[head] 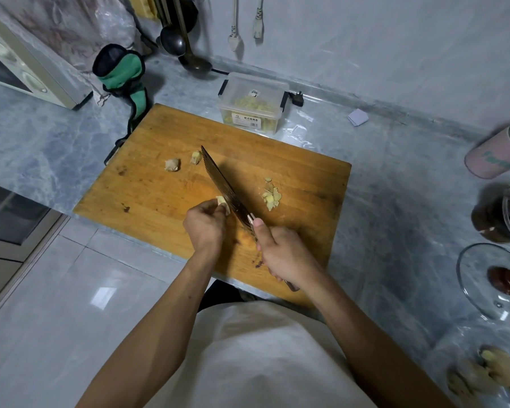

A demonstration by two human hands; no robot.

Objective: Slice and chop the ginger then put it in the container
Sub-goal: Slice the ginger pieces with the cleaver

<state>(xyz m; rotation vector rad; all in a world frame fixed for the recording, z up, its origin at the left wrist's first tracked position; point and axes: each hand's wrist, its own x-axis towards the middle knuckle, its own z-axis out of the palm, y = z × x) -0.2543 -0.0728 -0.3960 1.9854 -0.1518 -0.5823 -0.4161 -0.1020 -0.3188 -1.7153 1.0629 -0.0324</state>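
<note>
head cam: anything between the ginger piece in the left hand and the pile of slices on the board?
Head view: only the dark patterned knife blade stands between the held ginger piece and the pale ginger slice pile; past it, bare wooden cutting board.

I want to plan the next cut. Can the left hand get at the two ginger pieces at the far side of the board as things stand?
Probably yes, once it lets go. The left hand now pinches a ginger piece against the knife. The two far pieces lie on the knife's left, with bare cutting board between.

Container (252, 103) label: small print, unreadable; pink can (496, 156) maybe "For…".
</note>
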